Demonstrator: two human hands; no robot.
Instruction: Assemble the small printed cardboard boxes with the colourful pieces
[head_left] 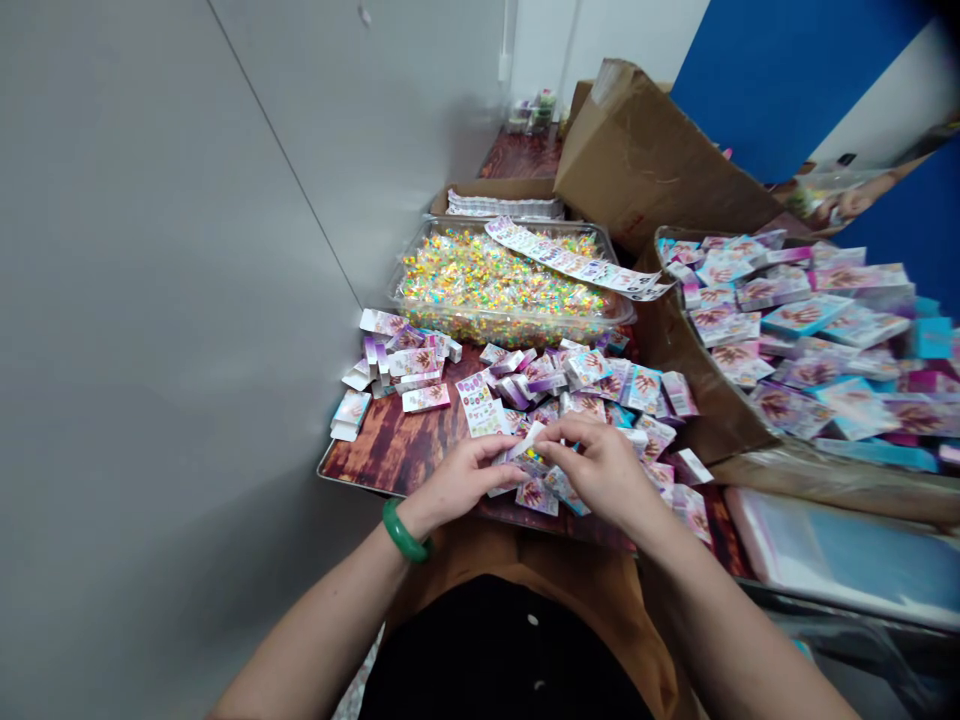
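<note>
No brand or wording can be read: the print on the small boxes (426,398) is too small, though pictures of hands are made out. Small coloured designs are carried by a sheet (480,405) and by the long strip (570,262) laid over the clear tub (517,322). Above the near edge of the table (375,452), a white-and-yellow packet (533,454) is held between thumb and fingers of the left hand (470,477) and pinched by the right hand (600,468); it is partly covered by the fingers. At the right, the filled carton (679,350) is cut off.
</note>
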